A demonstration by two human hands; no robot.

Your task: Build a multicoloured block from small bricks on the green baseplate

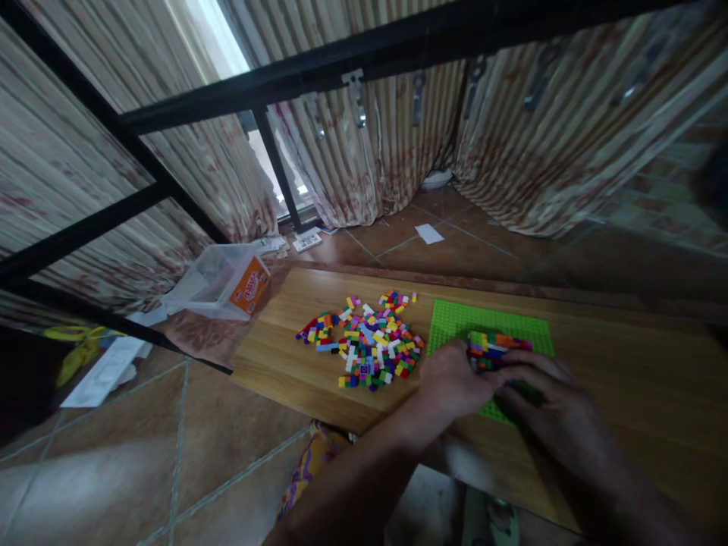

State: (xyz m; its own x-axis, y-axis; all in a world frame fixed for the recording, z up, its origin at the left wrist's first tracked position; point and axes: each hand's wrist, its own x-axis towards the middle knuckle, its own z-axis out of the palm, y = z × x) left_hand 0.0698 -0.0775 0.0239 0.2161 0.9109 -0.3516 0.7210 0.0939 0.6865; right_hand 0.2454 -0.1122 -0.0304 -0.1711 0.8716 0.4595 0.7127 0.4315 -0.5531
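A small build of toy building bricks (494,343), in green, yellow, orange, red, white and other colours, is at the green studded baseplate (455,317). My left hand (453,381) is closed on its near left side, the fingertips partly hidden. From the right, my right hand (549,390) curls its fingers over the near right part of the same build. The two hands nearly meet in front of it. Whether the build is fixed to the baseplate or held just above it, I cannot tell.
Loose mixed bricks (369,341) lie heaped left of the baseplate on the wooden table (273,334). Beyond the table's left end, a clear plastic box (219,284) with an orange label stands on the floor. A black metal frame (318,80) runs before the curtains (392,144).
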